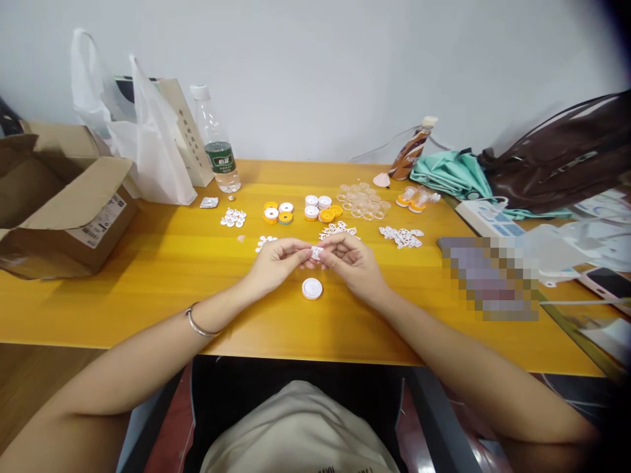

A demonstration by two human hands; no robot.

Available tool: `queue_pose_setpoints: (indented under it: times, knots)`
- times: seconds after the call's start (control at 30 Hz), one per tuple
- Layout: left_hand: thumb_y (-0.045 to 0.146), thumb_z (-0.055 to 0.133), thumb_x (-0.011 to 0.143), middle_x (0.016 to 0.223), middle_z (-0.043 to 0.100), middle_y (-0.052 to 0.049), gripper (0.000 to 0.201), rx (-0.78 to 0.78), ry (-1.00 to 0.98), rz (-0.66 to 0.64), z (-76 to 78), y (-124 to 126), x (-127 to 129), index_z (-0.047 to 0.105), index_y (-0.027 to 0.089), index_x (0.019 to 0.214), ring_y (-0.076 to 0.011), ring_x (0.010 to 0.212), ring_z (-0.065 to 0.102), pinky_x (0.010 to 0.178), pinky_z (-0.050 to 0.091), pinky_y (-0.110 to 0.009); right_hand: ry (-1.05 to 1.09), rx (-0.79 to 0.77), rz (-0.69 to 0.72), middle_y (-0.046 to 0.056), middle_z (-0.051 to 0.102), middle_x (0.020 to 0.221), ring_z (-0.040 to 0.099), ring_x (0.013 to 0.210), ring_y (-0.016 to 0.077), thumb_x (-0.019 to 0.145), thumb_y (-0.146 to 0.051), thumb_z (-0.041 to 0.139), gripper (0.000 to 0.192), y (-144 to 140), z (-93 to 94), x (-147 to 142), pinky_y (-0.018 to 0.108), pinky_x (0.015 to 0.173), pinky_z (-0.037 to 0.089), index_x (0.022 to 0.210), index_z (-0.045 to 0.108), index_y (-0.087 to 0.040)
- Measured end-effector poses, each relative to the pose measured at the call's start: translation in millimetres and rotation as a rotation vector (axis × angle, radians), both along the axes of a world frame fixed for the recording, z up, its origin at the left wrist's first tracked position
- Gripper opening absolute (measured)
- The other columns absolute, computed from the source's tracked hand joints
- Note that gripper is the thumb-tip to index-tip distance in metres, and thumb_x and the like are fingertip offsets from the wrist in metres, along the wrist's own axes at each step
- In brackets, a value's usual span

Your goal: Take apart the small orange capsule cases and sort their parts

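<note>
Two hands meet above the yellow table (148,263): the left hand (276,263) and right hand (352,263) both pinch one small white piece (316,252) between their fingertips. Just below them, a round white disc (312,288) lies on the tabletop.

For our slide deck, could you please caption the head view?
Both hands, left hand and right hand, pinch a small white piece above a white disc on a yellow table.

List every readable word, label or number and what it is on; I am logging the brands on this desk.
"NES...", partly readable: brown drink bottle.
Green label, characters too small to read: water bottle.
Vertical print, too blurred: paper bag.
Shipping label, too small: cardboard box.
Upside-down print, cut off: shirt.
</note>
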State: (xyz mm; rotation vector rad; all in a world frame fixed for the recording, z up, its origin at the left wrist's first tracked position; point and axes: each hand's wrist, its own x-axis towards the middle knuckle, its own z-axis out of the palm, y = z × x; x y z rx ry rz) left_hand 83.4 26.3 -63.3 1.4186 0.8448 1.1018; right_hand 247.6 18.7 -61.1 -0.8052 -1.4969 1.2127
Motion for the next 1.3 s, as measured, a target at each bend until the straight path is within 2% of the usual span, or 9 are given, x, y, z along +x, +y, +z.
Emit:
queue_pose_setpoints:
  times: [0.13, 0.3, 0.53, 0.7, 0.8, 1.13, 1.3]
  knots:
    - [0.032, 0.068, 0.071, 0.065, 0.067, -0.003, 0.021, -0.054, -0.009, 0.009, 1.7, -5, 4, 0.067, 0.011, 0.075, -0.0108, 0.061, 0.061, 0.061, 0.048, -0.022, 0.012, -0.035, -0.027, -0.003, 0.057, 0.063, 0.053, 0.055, 0.0078, 0.075, -0.034, 0.064, 0.019, 0, 0.7, -1, 0.022, 0.054, 0.044, 0.073, 0.053, -0.019]
    - [0.03, 0.07, 0.068, 0.063, 0.067, -0.002, 0.019, -0.14, -0.085, 0.022, 0.8, -7, 7, 0.068, 0.012, 0.073, -0.0099, 0.059, 0.059, 0.059, 0.046, -0.021, 0.008, -0.036, -0.083, -0.004, 0.056, 0.059, 0.051, 0.051, 0.0071, 0.077, -0.031, 0.06, 0.018, 1, -2.9, -3, 0.021, 0.051, 0.042, 0.067, 0.051, -0.018]
    - [0.03, 0.07, 0.068, 0.067, 0.065, -0.001, 0.019, -0.232, -0.181, -0.022, -7.2, -2, 3, 0.066, 0.013, 0.077, -0.0082, 0.062, 0.057, 0.063, 0.044, -0.021, -0.03, -0.068, -0.061, -0.004, 0.056, 0.063, 0.052, 0.055, 0.0077, 0.073, -0.032, 0.062, 0.017, 3, -2.9, -2, 0.022, 0.055, 0.043, 0.077, 0.052, -0.019]
    - [0.029, 0.067, 0.071, 0.064, 0.061, 0.001, 0.018, -0.178, -0.078, 0.037, -10.5, 1, 5, 0.063, 0.012, 0.073, -0.0068, 0.059, 0.053, 0.06, 0.042, -0.019, -0.18, -0.035, -0.045, -0.002, 0.059, 0.07, 0.056, 0.063, 0.0092, 0.072, -0.027, 0.062, 0.018, 2, -8.5, -2, 0.022, 0.058, 0.042, 0.086, 0.052, -0.019]
    - [0.028, 0.067, 0.071, 0.063, 0.061, 0.002, 0.017, -0.157, -0.021, 0.049, -8.7, 1, 6, 0.062, 0.012, 0.073, -0.007, 0.058, 0.053, 0.06, 0.042, -0.02, -0.25, 0.01, -0.074, -0.002, 0.058, 0.071, 0.055, 0.063, 0.0092, 0.072, -0.025, 0.06, 0.016, 3, -12.2, -2, 0.022, 0.057, 0.041, 0.084, 0.051, -0.019]
    - [0.029, 0.058, 0.078, 0.065, 0.063, -0.002, 0.019, -0.036, 0.115, 0.035, -11.0, 2, 6, 0.061, 0.011, 0.076, -0.0097, 0.059, 0.059, 0.06, 0.046, -0.021, -0.09, -0.18, -0.068, -0.005, 0.055, 0.061, 0.045, 0.046, 0.005, 0.066, -0.021, 0.057, 0.01, 11, -13.1, 1, 0.02, 0.046, 0.034, 0.072, 0.049, -0.018]
    - [0.025, 0.051, 0.082, 0.08, 0.067, -0.004, 0.021, 0.183, 0.313, 0.021, -10.8, -2, 3, 0.064, 0.014, 0.093, -0.0137, 0.073, 0.062, 0.07, 0.049, -0.025, -0.127, -0.161, -0.076, -0.004, 0.057, 0.062, 0.047, 0.05, 0.0056, 0.064, -0.022, 0.059, 0.011, 11, -12.2, 1, 0.02, 0.048, 0.035, 0.072, 0.052, -0.018]
